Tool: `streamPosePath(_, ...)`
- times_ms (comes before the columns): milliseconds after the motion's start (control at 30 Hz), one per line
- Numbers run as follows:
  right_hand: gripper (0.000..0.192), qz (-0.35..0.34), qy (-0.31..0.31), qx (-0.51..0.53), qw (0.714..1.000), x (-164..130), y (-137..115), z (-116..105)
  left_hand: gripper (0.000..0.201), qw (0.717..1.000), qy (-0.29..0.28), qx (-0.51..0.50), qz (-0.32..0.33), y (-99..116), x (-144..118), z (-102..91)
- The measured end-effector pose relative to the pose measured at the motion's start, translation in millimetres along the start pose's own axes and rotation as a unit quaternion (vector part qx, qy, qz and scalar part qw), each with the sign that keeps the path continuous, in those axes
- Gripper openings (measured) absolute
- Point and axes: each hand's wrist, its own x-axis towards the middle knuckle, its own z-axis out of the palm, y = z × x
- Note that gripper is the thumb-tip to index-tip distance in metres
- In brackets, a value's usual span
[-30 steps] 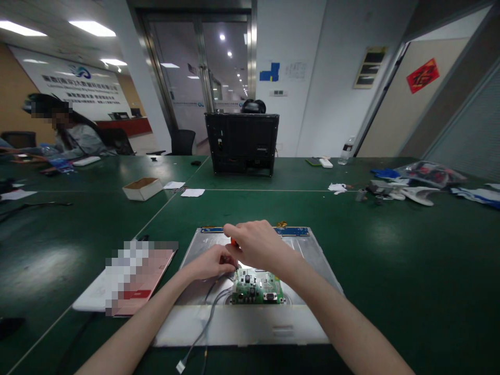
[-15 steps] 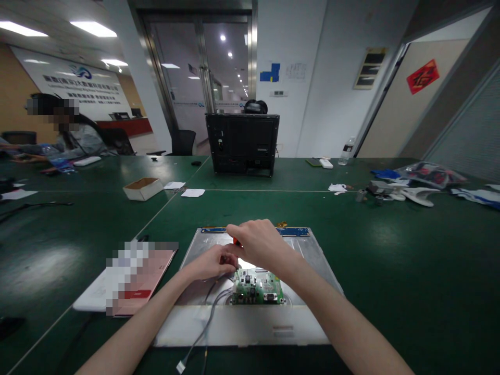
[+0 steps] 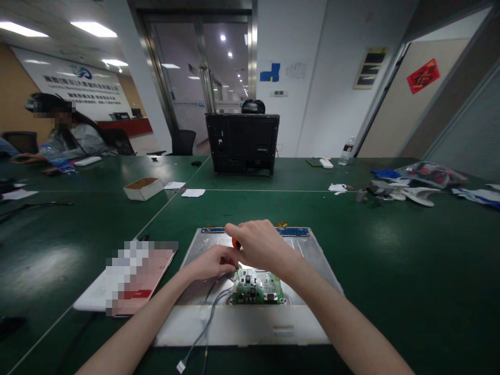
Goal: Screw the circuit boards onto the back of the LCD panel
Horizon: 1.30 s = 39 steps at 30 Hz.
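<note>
At the circuit board point(image 3: 257, 287) corner, right hand point(image 3: 260, 245) is gripping an orange-handled screwdriver point(image 3: 235, 242); left hand point(image 3: 211, 263) is pinching near its tip. Keeping the shaft vertical prevents slipping.

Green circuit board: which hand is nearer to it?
Left, narrowly. The left hand sits at the green circuit board's upper-left corner, fingertips by the grey cable. The right hand is above the board's far edge, holding an orange-handled tool.

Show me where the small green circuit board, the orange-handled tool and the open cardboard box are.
small green circuit board point(image 3: 257, 287), head view, middle of its top face.
orange-handled tool point(image 3: 235, 242), head view, handle beside the fingers.
open cardboard box point(image 3: 143, 188), head view, front wall.
</note>
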Motion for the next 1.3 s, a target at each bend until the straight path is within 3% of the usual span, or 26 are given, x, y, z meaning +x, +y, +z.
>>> streamPosePath(167,0.020,0.020,-0.012,-0.016,1.000,2.0,-0.4,1.1,0.012,0.999,-0.009,-0.021,-0.037,6.0,-2.0,-1.6)
streamPosePath(267,0.013,0.013,-0.004,-0.003,1.000,0.7,-3.0,-1.4,0.010,1.000,0.002,-0.015,-0.026,4.9,-1.4,-1.3)
streamPosePath(467,0.016,-0.010,0.005,0.016,1.000,-1.1,-2.4,-1.0,0.009,1.000,-0.006,-0.013,0.007,-1.3,0.8,0.1)
streamPosePath(633,0.024,0.010,-0.003,-0.010,1.000,1.5,0.1,2.0,0.012,1.000,-0.006,-0.004,-0.018,3.5,-1.5,-1.0)
streamPosePath(833,0.012,0.006,0.000,-0.005,1.000,1.7,-3.0,-0.8,0.009,1.000,0.005,0.005,-0.014,1.7,-0.8,-1.0)
streamPosePath(1067,0.020,-0.009,0.010,0.009,1.000,-1.5,-2.6,-1.3,0.006,1.000,-0.005,-0.001,0.009,2.5,0.5,-1.5)
streamPosePath(1300,0.019,0.020,-0.016,-0.006,1.000,1.8,-1.5,-0.4,0.012,0.999,0.002,0.001,-0.033,3.6,-1.8,-1.3)
